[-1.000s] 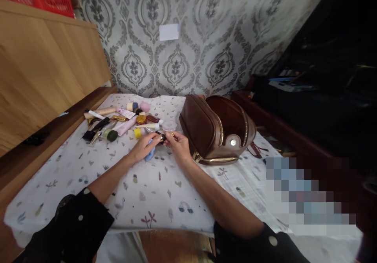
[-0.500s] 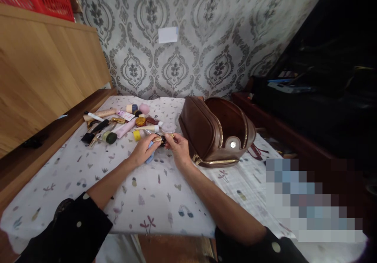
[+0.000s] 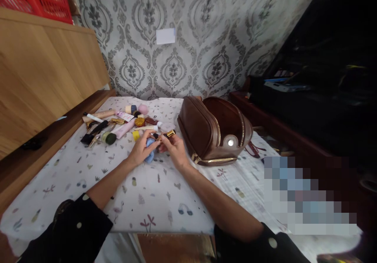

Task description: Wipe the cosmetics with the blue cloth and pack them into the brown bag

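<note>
The left hand (image 3: 143, 149) and right hand (image 3: 176, 150) are pinching a slim black-and-gold tube (image 3: 165, 134) crosswise between their fingers, its gold end lying nearer the right fingers.

Soft light lit the surface (image 3: 88, 165) evenly, while the right side lay in near-black shadow. Wide-angle distortion bowed the edges; a pixelated patch (image 3: 306, 194) masked the lower right.

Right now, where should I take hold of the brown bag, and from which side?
Pinch the brown bag at its raised near wall, just by the gold zipper, coming from above: it stands open, so fingers can probably slip inside. The right hand and cosmetics crowd its left.
</note>
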`<state>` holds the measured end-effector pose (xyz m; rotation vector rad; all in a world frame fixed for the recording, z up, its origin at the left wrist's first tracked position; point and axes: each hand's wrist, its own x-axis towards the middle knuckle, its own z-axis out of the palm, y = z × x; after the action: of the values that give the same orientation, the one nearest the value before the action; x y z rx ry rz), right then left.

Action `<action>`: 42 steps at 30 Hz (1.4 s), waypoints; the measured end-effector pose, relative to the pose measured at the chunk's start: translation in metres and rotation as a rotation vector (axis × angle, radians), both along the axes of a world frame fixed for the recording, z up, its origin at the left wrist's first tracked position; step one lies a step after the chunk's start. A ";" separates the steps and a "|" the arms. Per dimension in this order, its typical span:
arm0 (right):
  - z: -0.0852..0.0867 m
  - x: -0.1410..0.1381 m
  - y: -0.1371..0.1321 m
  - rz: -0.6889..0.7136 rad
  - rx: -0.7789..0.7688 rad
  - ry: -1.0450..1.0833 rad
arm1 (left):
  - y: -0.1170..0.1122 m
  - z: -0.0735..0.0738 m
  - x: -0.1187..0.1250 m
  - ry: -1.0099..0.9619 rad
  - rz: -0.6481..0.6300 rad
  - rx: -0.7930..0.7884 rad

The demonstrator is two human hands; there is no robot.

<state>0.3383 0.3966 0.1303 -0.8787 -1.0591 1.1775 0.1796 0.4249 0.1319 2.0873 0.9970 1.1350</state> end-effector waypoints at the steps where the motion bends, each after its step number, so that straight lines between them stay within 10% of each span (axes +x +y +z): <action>1: 0.000 0.000 0.000 -0.014 0.005 -0.035 | 0.001 0.001 -0.001 -0.017 0.021 0.001; 19: 0.004 0.002 -0.012 -0.212 0.105 -1.069 | -0.007 0.012 0.003 0.024 -0.018 0.040; 29: 0.009 0.001 -0.014 -0.136 0.057 -1.108 | -0.001 0.011 0.003 -0.060 0.096 0.026; 42: -0.004 0.003 -0.008 0.076 0.114 -0.631 | 0.003 0.011 -0.001 -0.041 0.076 -0.009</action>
<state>0.3418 0.3890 0.1261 -1.1622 -1.6621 0.9022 0.1783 0.4279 0.1429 2.0266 1.0678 1.2042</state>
